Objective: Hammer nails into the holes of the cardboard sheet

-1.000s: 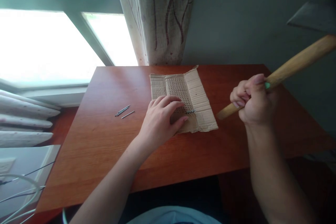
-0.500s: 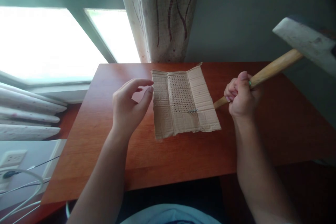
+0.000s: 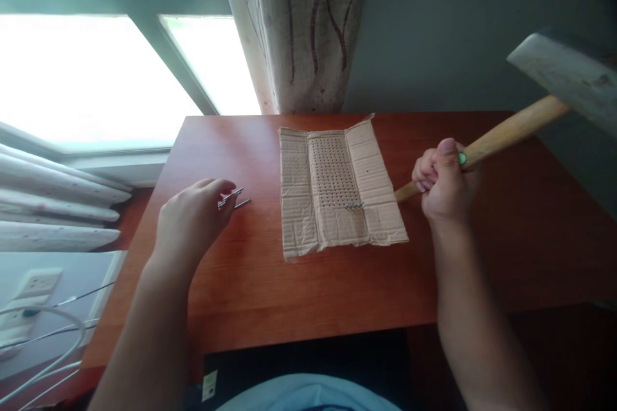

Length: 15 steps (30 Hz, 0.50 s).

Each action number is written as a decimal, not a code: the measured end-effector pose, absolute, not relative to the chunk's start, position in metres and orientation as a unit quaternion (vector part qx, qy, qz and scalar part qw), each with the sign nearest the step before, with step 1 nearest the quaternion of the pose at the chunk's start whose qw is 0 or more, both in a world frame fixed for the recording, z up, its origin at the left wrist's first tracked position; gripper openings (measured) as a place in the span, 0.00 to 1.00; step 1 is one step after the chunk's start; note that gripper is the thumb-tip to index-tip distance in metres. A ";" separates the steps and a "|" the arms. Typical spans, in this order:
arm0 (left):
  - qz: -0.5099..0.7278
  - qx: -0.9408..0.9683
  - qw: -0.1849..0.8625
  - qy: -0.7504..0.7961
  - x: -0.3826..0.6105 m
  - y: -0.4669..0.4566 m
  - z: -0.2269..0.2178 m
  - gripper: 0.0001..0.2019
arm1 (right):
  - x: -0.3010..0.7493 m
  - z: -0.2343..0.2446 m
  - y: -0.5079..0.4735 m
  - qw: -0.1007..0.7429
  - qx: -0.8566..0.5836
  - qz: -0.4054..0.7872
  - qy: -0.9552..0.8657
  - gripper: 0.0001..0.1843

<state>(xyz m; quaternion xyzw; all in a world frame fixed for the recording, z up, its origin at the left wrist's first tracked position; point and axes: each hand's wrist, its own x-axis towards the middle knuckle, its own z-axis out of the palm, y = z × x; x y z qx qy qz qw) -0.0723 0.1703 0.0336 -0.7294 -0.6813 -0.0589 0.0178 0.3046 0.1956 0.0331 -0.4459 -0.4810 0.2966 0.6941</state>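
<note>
Progress looks early, prob. only a small part done: short row of grey metal pcs [image 3: 355, 205] sits at the near R corner of the dotted grid [image 3: 332, 170], while nearly all other holes show w/o anything in them. Grid runs down the middle panel of a creased cardboard sheet [image 3: 296, 221], lying mid-table w/ side flaps spread L & R, far R corner curling up. Whether the row's pcs go right through the board: can't tell.

Left over, as far as shows: a few loose nails [image 3: 242, 203] on the table [image 3: 332, 295], well apart from the cardboard's L edge. Exact no. unclear, as fingers hide some. L hand [image 3: 195, 215] is right at them, thumb & fingers half curled around the near ends; can't tell if it's pinching any.

R hand [image 3: 446, 180] has its fist wrapped firmly round the wooden handle of a hammer [image 3: 515, 131], head raised up at far R & partly cut off by the view's edge. Handle's butt end comes right up to the cardboard's R edge; contact or not, can't tell. That end + the L hand over the nails are the main things in the way.

Around: bright window [image 3: 96, 77] at L, patterned curtain [image 3: 313, 32] behind table, grey wall [image 3: 434, 32] at R, wall socket [image 3: 41, 282] & pale cables [image 3: 72, 321] low L.
</note>
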 end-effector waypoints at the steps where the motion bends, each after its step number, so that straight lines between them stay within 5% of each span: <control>1: -0.032 -0.738 0.015 -0.674 -0.074 0.168 0.031 0.16 | 0.305 0.033 0.196 0.696 -0.447 0.294 -0.479 0.33; 11: -0.011 -0.769 0.009 -0.639 -0.066 0.164 0.021 0.11 | 0.306 0.034 0.196 0.693 -0.449 0.292 -0.482 0.35; 15: -0.166 -0.737 -0.061 -0.653 -0.062 0.165 0.028 0.06 | 0.307 0.033 0.196 0.695 -0.444 0.294 -0.484 0.35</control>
